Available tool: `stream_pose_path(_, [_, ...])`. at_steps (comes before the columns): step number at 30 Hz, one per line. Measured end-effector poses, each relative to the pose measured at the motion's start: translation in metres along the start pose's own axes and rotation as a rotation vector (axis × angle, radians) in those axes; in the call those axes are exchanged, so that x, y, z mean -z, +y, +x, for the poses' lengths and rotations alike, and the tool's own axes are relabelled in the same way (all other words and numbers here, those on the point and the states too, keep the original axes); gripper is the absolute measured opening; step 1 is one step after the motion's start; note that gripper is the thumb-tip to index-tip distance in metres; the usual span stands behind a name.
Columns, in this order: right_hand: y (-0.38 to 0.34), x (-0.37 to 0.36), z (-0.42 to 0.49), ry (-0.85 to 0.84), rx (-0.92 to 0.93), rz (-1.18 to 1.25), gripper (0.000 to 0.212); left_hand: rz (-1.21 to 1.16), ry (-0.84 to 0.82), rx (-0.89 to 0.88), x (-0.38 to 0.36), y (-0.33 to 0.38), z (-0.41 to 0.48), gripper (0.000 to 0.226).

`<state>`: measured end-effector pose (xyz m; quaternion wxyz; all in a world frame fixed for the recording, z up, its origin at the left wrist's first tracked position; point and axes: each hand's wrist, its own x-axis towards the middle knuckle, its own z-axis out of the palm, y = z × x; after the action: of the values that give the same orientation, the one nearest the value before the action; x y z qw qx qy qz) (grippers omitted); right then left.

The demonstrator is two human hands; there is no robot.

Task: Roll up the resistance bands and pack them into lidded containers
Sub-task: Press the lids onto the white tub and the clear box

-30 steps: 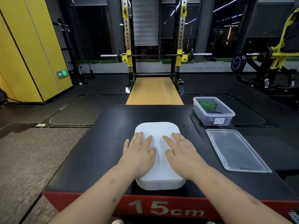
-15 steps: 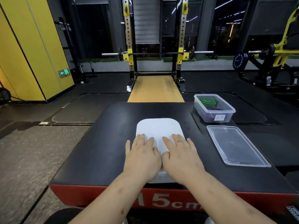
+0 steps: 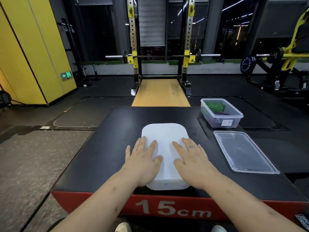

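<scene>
Person's left hand (image 3: 142, 163) flat, fingers (image 3: 141, 144) straight and apart, on closed white container (image 3: 164, 136) centred on black surface (image 3: 100, 148), right hand (image 3: 194, 163) likewise, open clear container (image 3: 222, 122) at 2 o'clock holding rolled green band (image 3: 214, 106) (purple band (image 3: 220, 113) beside it), loose lid (image 3: 244, 153) at 3 o'clock.

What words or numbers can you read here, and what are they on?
"15cm": red front of the black-topped box.
Green sign on the yellow wall: only an arrow and a running figure, no words.
Sticker on the clear tub: too small to read.
Lettering on the blue weight plate: too blurred to read.
Mark on the front of the white container: too small to read.
Patch at the picture's bottom right corner: unreadable.
</scene>
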<state>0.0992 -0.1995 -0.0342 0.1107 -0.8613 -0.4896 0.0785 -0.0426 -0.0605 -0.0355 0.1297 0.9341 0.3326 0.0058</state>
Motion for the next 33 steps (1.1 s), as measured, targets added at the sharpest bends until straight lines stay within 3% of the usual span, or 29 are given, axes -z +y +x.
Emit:
stream_pose_path(5, [0.0, -0.001, 0.002, 0.008, 0.001, 0.027, 0.067, 0.012, 0.014, -0.013, 0.001, 0.002, 0.002, 0.064])
stream_pose_path(10, [-0.001, 0.015, 0.023, 0.074, -0.029, 0.01, 0.059, 0.04, 0.143, -0.011, 0.016, 0.007, 0.021, 0.05])
stream_pose_path(14, [0.003, 0.01, 0.036, -0.01, -0.044, 0.026, 0.062, 0.042, 0.006, -0.022, 0.008, 0.001, 0.035, 0.065])
stream_pose_path(18, [0.004, 0.011, 0.037, -0.04, -0.041, 0.066, 0.062, 0.045, -0.024, -0.041, 0.005, -0.002, 0.041, 0.067])
stream_pose_path(25, [0.007, 0.019, 0.061, 0.012, -0.038, -0.023, 0.062, 0.066, 0.189, -0.071, 0.016, -0.006, 0.06, 0.047])
stream_pose_path(30, [0.012, 0.011, 0.082, -0.053, -0.028, -0.024, 0.064, -0.003, 0.015, -0.044, 0.011, -0.01, 0.078, 0.061])
stream_pose_path(33, [0.016, 0.007, 0.085, -0.069, -0.041, 0.03, 0.064, -0.024, 0.013, -0.049, 0.008, -0.011, 0.082, 0.063])
